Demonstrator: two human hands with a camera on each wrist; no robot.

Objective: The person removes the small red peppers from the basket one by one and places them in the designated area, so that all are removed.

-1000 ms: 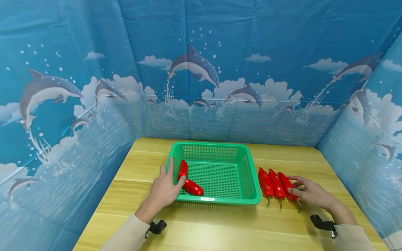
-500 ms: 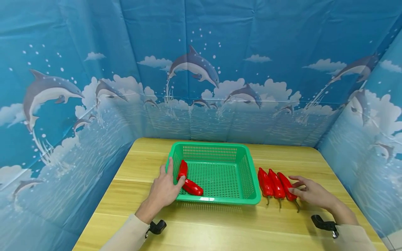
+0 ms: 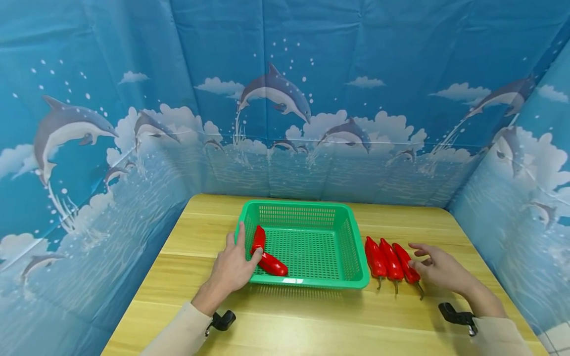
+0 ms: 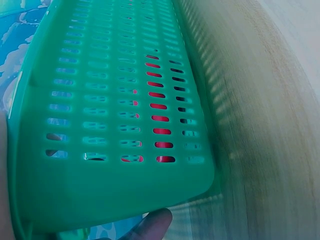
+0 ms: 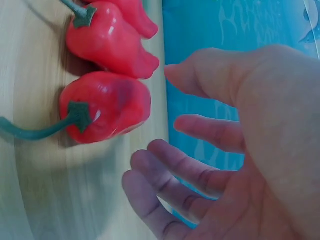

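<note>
A green perforated basket (image 3: 311, 284) stands on the table, with two red peppers (image 3: 272, 265) at its left end. My left hand (image 3: 232, 266) lies over the basket's left front corner, thumb over the rim. In the left wrist view a fingertip (image 4: 159, 220) shows beneath the basket wall (image 4: 100, 190). Three red peppers lie side by side right of the basket, stems toward me: left (image 3: 376, 259), middle (image 3: 392, 262), right (image 3: 406, 262). Beside the rightmost pepper (image 5: 107, 107) is my right hand (image 5: 270, 130), fingers spread and holding nothing.
The wooden table (image 3: 289, 321) extends in front of the basket and to both sides. A blue curtain (image 3: 285, 173) printed with dolphins and clouds hangs behind the table and along both sides.
My right hand's fingers have spread and lifted slightly off the rightmost pepper. The left hand and the peppers in the basket have kept their places.
</note>
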